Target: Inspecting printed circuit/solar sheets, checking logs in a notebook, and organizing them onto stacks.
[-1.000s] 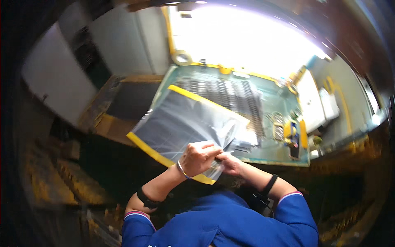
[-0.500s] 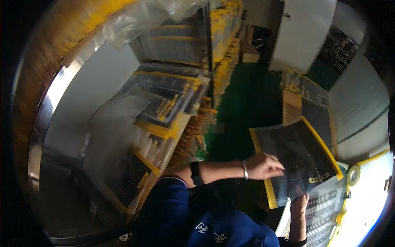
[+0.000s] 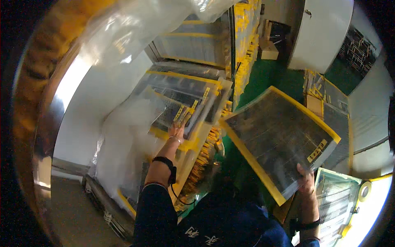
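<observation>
My right hand (image 3: 306,181) grips the lower right edge of a dark film sheet (image 3: 273,136) bordered in yellow tape, thumb on top. The sheet is held tilted in the air at right, with a yellow label strip near its lower right edge. On the left, my left hand (image 3: 177,131) reaches out with fingers extended onto a stack of similar dark sheets (image 3: 164,101), touching them beside their yellow label strips. Whether it lifts any of them cannot be seen.
Clear plastic wrapping (image 3: 127,131) covers part of the left stack. Many yellow-edged sheets stand in a rack (image 3: 245,53) ahead. More sheets (image 3: 335,123) lean at right, near a lit surface with a tape roll (image 3: 364,192). A carton (image 3: 268,50) sits on the green floor (image 3: 273,76).
My left hand has swung from beside the held sheet over to the stack on the left. The held sheet has turned and spread flatter, still in my right hand.
</observation>
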The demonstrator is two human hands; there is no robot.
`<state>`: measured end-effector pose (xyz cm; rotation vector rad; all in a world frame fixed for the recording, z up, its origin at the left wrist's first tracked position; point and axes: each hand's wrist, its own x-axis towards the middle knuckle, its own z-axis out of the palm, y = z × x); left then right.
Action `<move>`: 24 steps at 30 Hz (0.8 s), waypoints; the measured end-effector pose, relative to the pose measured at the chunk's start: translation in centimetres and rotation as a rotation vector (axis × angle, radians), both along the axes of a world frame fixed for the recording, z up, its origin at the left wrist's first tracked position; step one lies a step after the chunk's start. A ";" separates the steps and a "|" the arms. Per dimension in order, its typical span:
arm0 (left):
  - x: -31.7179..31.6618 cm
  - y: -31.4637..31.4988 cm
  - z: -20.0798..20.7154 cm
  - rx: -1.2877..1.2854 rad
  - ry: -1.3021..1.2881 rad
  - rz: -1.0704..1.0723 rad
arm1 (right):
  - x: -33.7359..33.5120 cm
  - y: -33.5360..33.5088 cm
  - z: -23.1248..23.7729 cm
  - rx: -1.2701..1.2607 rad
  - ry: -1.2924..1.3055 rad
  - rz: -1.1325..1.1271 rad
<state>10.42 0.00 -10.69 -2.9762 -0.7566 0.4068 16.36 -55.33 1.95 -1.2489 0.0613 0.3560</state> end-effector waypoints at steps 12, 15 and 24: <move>2.9 3.8 -4.2 0.094 -0.025 -0.226 | 10.1 4.8 -6.4 -0.043 0.103 0.184; 2.4 4.2 -5.2 0.183 -0.038 -0.351 | 12.0 5.3 -7.1 -0.110 0.089 0.261; 1.9 7.3 -0.4 -0.171 -0.772 -0.111 | 16.5 11.4 -10.0 -0.217 0.257 0.573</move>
